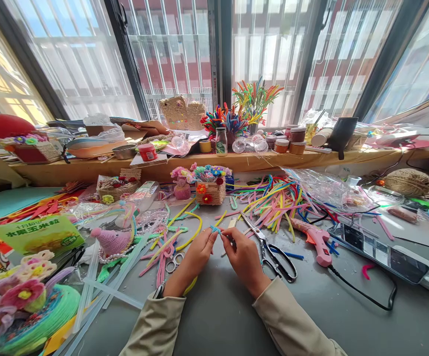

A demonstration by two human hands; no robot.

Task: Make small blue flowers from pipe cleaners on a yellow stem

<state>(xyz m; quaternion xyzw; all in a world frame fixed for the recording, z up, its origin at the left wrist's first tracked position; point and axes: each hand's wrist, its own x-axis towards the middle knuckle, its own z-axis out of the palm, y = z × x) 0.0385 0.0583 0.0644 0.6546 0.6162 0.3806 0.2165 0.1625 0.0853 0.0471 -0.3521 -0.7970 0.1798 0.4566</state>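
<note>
Both of my hands meet over the middle of the grey table. My left hand (199, 248) pinches one side of a small bent blue pipe cleaner (215, 229). On its other side, the closed fingertips of my right hand (244, 254) grip the same piece. Parts of it are hidden by my fingers. Just right of my right hand lie large scissors (270, 251) with black-lined handles. Pink and yellow pipe cleaners (164, 254) are strewn left of my left hand, by small silver scissor handles (175, 262).
A pink glue gun (320, 242) with a black cord lies right, beside a phone (379, 252). Clear glue sticks (116, 282) and a fuzzy flower piece (32, 316) occupy the left. Behind are a pipe cleaner heap (277, 202), a flower basket (210, 192) and a cluttered ledge (185, 165).
</note>
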